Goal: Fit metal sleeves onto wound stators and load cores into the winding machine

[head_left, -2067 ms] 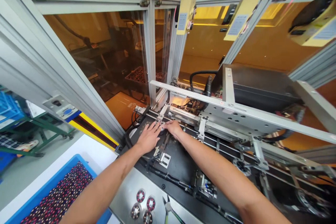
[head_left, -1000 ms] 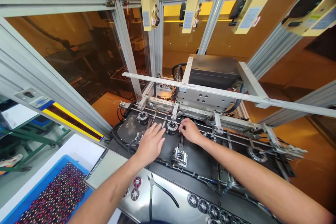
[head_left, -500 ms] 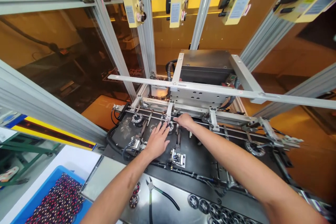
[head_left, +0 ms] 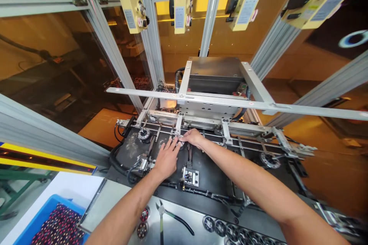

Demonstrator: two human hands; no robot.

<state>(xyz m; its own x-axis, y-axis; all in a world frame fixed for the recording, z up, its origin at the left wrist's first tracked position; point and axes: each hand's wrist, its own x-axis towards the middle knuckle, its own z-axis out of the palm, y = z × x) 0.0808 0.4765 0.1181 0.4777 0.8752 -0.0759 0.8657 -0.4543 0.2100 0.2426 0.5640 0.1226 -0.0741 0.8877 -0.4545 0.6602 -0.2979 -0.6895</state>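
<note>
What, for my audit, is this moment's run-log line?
left hand: at round part; right hand: at same part; pliers: open on metal surface

Left hand (head_left: pixel 166 162), right hand (head_left: pixel 193 138), at round part (head_left: pixel 182 144)

Machine bed (head_left: pixel 211 166): matte black, pale grey smudging at left. Round part (head_left: pixel 181 145) on it, mostly covered: probably silver and black. Overhead units (head_left: pixel 181 0): pale yellow, bluish-white labels (head_left: pixel 179 12). Rear panels (head_left: pixel 184 46): amber. Guard strip (head_left: pixel 46 161): yellow, dark central band. Bin (head_left: pixel 36 220): bright blue; contents (head_left: pixel 59 226) dark, flecked pink and cream. Pliers (head_left: pixel 161 210): grey head, green-and-black handles. Counter (head_left: pixel 176 235): silvery.
</note>
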